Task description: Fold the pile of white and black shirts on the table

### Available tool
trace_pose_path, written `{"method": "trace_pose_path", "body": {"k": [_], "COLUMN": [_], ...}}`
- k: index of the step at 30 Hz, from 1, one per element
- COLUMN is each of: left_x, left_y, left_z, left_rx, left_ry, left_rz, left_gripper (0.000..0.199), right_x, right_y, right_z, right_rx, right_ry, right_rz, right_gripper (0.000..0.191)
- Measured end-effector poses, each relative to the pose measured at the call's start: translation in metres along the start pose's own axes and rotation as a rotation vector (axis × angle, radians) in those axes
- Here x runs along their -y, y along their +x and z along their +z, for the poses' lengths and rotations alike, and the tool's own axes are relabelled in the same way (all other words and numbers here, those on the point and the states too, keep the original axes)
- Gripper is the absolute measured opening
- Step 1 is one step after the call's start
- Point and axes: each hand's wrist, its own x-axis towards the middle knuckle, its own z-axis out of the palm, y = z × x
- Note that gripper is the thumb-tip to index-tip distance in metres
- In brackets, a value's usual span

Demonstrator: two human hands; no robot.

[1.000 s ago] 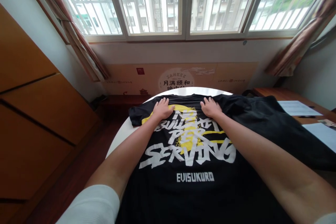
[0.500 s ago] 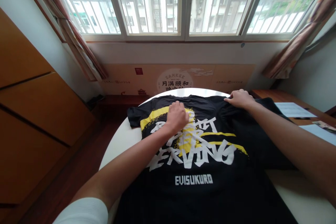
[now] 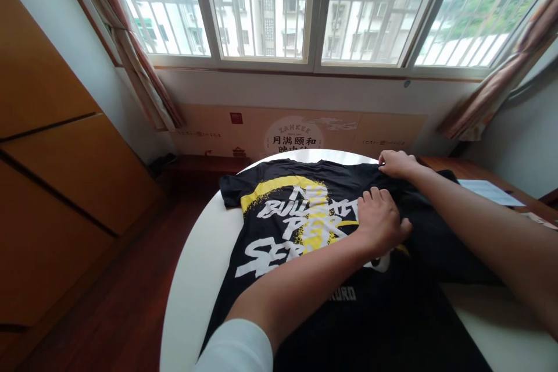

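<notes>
A black T-shirt [image 3: 270, 192] with white lettering and yellow paint-like print lies spread on a round white table [image 3: 192, 261]. My left hand [image 3: 380, 220] is over the right part of the print, its thumb apart from the lightly bent fingers. Nothing shows in its grasp, and its forearm covers part of the lettering. Up at the shirt's far right shoulder, my right hand [image 3: 397, 164] is closed on the black fabric, the fingertips pinching near the table's back edge.
Beyond the table are a cream printed panel [image 3: 340, 128] and a barred window. On the right, a brown wooden surface [image 3: 440, 164] bears paper sheets [image 3: 490, 192]. An orange-brown cabinet [image 3: 56, 186] stands on the left.
My left hand has moved right across the print, from the middle of the shirt toward my right hand. My right hand stays at the shoulder. The view has shifted slightly.
</notes>
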Motion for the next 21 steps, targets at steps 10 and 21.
{"method": "trace_pose_path", "body": {"k": [10,21], "left_x": [0.027,0.080], "left_y": [0.026,0.048], "left_z": [0.006,-0.030], "left_rx": [0.041,-0.133], "left_ry": [-0.367,-0.874], "left_rz": [-0.207,-0.500], "left_gripper": [0.044,0.028], "right_x": [0.034,0.119], "right_y": [0.014,0.021], "right_z": [-0.029,-0.040], "right_rx": [-0.033,0.105], "right_ry": [0.265,0.877], "right_rz": [-0.087,-0.073], "right_gripper": [0.022,0.044]}}
